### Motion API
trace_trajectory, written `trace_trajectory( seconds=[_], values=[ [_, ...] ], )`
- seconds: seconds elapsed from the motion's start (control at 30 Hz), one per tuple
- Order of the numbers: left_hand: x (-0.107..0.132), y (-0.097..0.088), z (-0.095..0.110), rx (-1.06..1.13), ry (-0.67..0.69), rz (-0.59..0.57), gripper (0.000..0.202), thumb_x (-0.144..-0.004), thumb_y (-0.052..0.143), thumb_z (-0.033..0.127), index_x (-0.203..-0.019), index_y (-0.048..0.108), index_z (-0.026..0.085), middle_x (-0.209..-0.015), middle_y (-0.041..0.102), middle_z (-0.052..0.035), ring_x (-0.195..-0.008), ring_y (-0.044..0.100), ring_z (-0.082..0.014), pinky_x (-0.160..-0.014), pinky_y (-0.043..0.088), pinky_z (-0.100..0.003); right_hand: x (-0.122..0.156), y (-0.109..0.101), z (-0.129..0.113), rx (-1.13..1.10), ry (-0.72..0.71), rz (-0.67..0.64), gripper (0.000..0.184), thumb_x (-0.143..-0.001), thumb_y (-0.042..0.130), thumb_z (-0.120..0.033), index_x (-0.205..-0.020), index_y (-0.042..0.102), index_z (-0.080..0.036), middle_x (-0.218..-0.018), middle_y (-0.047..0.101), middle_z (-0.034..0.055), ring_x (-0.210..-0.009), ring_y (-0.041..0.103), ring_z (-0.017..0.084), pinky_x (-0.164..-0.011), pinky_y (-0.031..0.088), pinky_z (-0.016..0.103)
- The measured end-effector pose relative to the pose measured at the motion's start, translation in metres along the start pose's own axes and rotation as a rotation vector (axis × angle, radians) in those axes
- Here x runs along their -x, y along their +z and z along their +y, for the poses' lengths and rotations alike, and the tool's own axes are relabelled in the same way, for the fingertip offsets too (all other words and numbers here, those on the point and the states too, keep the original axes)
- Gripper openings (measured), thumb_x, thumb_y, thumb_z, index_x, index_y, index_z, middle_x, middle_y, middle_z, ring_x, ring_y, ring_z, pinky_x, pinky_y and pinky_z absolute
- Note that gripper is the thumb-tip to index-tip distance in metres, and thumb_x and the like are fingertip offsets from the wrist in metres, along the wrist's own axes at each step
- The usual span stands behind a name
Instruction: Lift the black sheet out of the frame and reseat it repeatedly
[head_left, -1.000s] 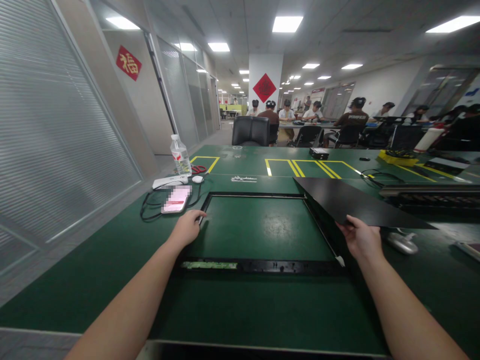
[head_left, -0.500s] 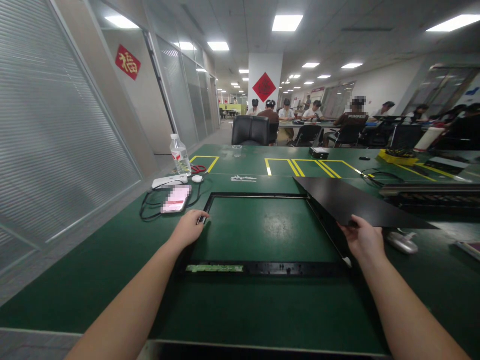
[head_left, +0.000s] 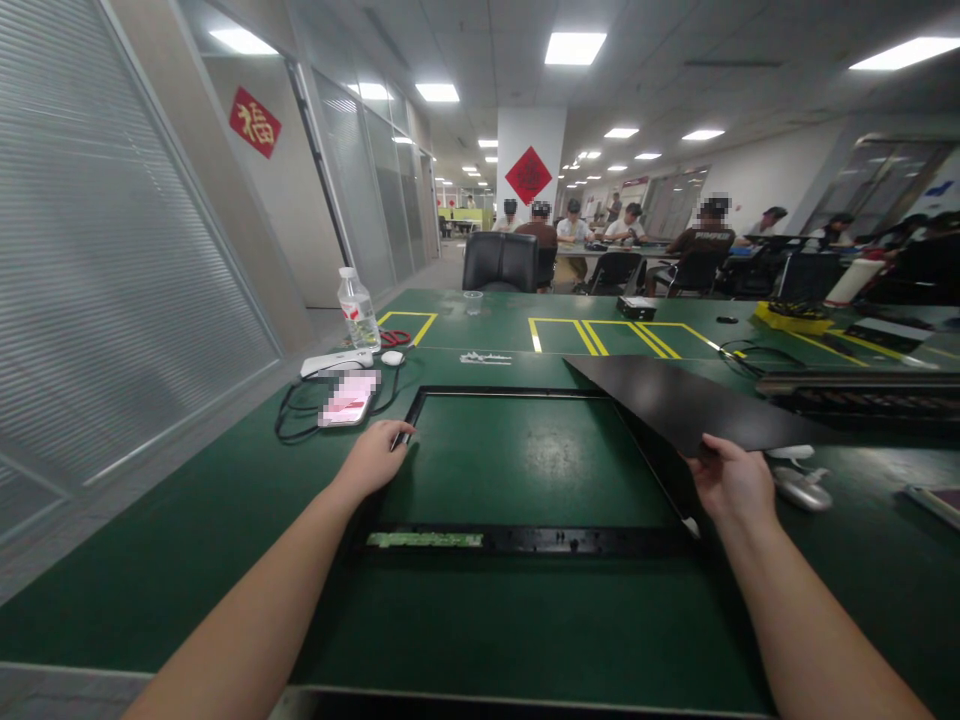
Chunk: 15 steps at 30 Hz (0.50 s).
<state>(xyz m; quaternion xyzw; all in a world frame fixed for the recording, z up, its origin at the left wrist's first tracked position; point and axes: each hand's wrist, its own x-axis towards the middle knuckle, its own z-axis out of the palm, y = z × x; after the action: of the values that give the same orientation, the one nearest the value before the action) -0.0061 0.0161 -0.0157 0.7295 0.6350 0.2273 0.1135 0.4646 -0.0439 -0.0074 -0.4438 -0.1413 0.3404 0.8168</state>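
A black rectangular frame (head_left: pixel 585 540), like a monitor bezel, lies flat on the green table (head_left: pixel 525 630). A green circuit board strip (head_left: pixel 426 540) sits in its near edge at the left. My left hand (head_left: pixel 375 455) is closed on the frame's left side, thumb and fingers around the rail. My right hand (head_left: pixel 735 485) pinches the near edge of a thin black panel (head_left: pixel 667 395), thumb on top. The panel is held tilted above the frame's right side and covers its far right corner. A small white piece (head_left: pixel 690 527) shows at the near right corner.
Left of the frame are a phone (head_left: pixel 349 398), a black cable, a white box (head_left: pixel 336 362) and a water bottle (head_left: pixel 358 310). Red-handled scissors (head_left: pixel 394 338) lie behind. At right are a silver mouse-like object (head_left: pixel 802 487) and a long dark bar (head_left: pixel 862 390). People sit at far tables.
The black panel has shifted left over the frame and its tilt has changed, with my right hand still on it. My left hand stays on the frame's left side.
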Motion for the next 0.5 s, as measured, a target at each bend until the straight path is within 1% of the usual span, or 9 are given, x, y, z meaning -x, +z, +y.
trace_trajectory(
  seconds=[0.1,0.17,0.23,0.3,0.33,0.4,0.47,0.5],
  values=[
    [0.000,-0.001,0.001,0.001,-0.007,0.001,0.036,-0.080,0.051,0.029,-0.109,0.071,0.019,-0.115,0.069,-0.0117,-0.096,0.068,-0.0267,-0.086,0.053,-0.037,0.010,0.006,-0.004,0.000,0.005,-0.033,0.038,-0.053,0.067,-0.001,-0.078,0.047,-0.020,-0.075,0.062,-0.0050,-0.063,0.064,0.013,-0.048,0.055,0.021],
    [0.000,-0.003,0.002,0.007,-0.008,0.004,0.038,-0.079,0.052,0.030,-0.109,0.071,0.017,-0.113,0.069,-0.0128,-0.095,0.068,-0.0278,-0.086,0.053,-0.038,0.016,0.009,-0.007,-0.004,0.044,-0.066,0.034,-0.054,0.066,-0.001,-0.076,0.049,-0.019,-0.073,0.063,-0.0042,-0.063,0.065,0.013,-0.048,0.056,0.021],
    [-0.001,-0.005,0.002,0.021,-0.005,0.013,0.039,-0.078,0.052,0.030,-0.109,0.071,0.015,-0.113,0.069,-0.0138,-0.095,0.067,-0.0281,-0.086,0.053,-0.038,0.020,0.012,-0.009,-0.015,0.096,-0.094,0.029,-0.056,0.063,-0.002,-0.078,0.053,-0.019,-0.073,0.064,-0.0026,-0.061,0.064,0.014,-0.046,0.054,0.021],
    [-0.001,-0.008,0.002,0.040,-0.024,0.033,0.040,-0.077,0.052,0.028,-0.109,0.072,0.014,-0.111,0.070,-0.0143,-0.093,0.068,-0.0275,-0.086,0.052,-0.037,0.022,0.012,-0.011,-0.049,0.145,-0.128,0.030,-0.057,0.059,-0.003,-0.082,0.057,-0.019,-0.074,0.066,-0.0014,-0.060,0.065,0.014,-0.046,0.054,0.022],
    [-0.001,-0.010,0.002,0.050,-0.044,0.050,0.040,-0.076,0.052,0.027,-0.109,0.072,0.014,-0.108,0.071,-0.0138,-0.092,0.068,-0.0272,-0.085,0.052,-0.037,0.023,0.012,-0.012,-0.074,0.165,-0.150,0.032,-0.057,0.057,-0.004,-0.085,0.059,-0.020,-0.075,0.067,-0.0010,-0.061,0.065,0.015,-0.048,0.056,0.023],
    [0.000,-0.015,0.001,0.066,-0.104,0.102,0.040,-0.075,0.052,0.025,-0.106,0.073,0.015,-0.096,0.073,-0.0112,-0.086,0.068,-0.0268,-0.081,0.052,-0.037,0.024,0.011,-0.013,-0.124,0.206,-0.190,0.037,-0.057,0.054,-0.005,-0.089,0.061,-0.021,-0.077,0.069,-0.0002,-0.065,0.068,0.017,-0.056,0.060,0.028],
    [-0.001,-0.019,0.000,0.108,-0.160,0.188,0.035,-0.072,0.054,0.025,-0.099,0.075,0.017,-0.083,0.073,-0.0081,-0.081,0.068,-0.0265,-0.079,0.051,-0.037,0.026,0.010,-0.015,-0.149,0.238,-0.210,0.042,-0.055,0.052,-0.007,-0.093,0.063,-0.022,-0.080,0.071,0.0010,-0.071,0.070,0.020,-0.067,0.062,0.035],
    [-0.001,-0.021,0.000,0.160,-0.181,0.235,0.031,-0.070,0.056,0.025,-0.093,0.075,0.018,-0.080,0.073,-0.0072,-0.079,0.067,-0.0260,-0.079,0.051,-0.036,0.027,0.010,-0.016,-0.148,0.250,-0.211,0.046,-0.054,0.051,-0.009,-0.096,0.064,-0.022,-0.083,0.072,0.0016,-0.073,0.070,0.021,-0.072,0.062,0.038]
  ],
)
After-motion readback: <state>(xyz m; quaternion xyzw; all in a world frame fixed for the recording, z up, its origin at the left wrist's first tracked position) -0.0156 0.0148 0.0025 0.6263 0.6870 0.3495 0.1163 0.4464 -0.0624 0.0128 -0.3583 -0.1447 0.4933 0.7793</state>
